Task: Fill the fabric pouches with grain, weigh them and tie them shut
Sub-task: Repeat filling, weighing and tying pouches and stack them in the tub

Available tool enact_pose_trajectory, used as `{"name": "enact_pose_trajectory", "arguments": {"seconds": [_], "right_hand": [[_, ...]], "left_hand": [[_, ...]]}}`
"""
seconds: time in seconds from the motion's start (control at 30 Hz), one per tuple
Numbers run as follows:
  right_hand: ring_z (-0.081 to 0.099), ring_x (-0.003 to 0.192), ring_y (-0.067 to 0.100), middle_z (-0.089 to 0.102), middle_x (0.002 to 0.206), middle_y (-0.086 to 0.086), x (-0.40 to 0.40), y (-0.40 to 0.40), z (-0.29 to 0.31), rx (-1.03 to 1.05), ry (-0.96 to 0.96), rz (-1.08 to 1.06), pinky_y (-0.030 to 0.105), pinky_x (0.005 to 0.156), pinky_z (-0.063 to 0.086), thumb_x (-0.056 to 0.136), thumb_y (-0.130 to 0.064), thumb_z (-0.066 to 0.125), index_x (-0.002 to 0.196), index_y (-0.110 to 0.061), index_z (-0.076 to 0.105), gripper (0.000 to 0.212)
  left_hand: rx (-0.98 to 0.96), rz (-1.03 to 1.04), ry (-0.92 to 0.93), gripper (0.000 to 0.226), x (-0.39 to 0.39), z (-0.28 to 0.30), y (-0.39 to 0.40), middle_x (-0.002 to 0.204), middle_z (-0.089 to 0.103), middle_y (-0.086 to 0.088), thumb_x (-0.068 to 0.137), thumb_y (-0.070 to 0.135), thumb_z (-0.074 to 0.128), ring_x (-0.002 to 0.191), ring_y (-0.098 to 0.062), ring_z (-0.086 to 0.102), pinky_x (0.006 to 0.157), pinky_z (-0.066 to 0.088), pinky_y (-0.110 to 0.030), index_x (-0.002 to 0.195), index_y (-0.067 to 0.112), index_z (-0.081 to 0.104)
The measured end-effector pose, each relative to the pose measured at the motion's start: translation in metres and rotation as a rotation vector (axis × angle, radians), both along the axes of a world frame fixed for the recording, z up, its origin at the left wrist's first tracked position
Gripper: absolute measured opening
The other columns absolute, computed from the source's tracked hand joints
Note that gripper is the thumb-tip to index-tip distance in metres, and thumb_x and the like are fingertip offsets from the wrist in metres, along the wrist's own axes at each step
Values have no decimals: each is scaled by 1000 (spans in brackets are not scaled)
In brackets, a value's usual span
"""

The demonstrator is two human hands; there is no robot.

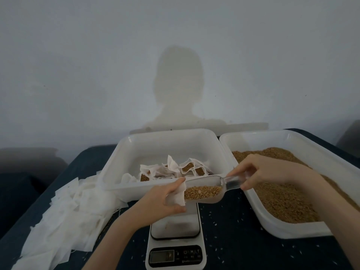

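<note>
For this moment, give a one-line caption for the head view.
Right hand tips a grain-filled scoop into a pouch held by the left hand above the scale.

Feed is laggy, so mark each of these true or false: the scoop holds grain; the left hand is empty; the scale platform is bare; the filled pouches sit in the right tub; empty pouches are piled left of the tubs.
1. The clear scoop holds grain. True.
2. The left hand is empty. False: it holds a fabric pouch at the scoop's mouth.
3. The scale platform carries nothing. True.
4. Filled pouches lie in the right tub. False: they lie in the left tub; the right one holds loose grain.
5. Empty pouches are piled left of the tubs. True.
</note>
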State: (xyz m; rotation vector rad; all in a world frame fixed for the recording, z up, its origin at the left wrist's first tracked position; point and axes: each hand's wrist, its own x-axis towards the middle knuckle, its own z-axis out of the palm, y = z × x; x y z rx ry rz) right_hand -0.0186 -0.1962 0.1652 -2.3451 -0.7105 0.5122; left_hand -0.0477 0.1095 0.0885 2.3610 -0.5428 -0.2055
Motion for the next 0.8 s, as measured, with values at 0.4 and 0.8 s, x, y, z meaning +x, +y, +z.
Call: {"name": "enact_pose_trajectory", "arguments": {"seconds": [0.4,0.8], "right_hand": [[50,59,1,64,67,-16,-1,20,11,-173,-114,-42,18,61,38,81,-26,71,108,-47,68,35],[47,93,-3,65,100,-23,-6,55,59,-500,-917,-101,23,103,28,76,-43,72,108,-36,67,33]], "left_hand": [[-65,144,-137,74,5,-13,1,115,49,33,72,46,76,103,20,44,80,35,1,137,39,43],[-340,275,-38,78,5,-32,-18,130,47,19,76,38,75,107,11,47,84,43,-6,143,31,35]]}}
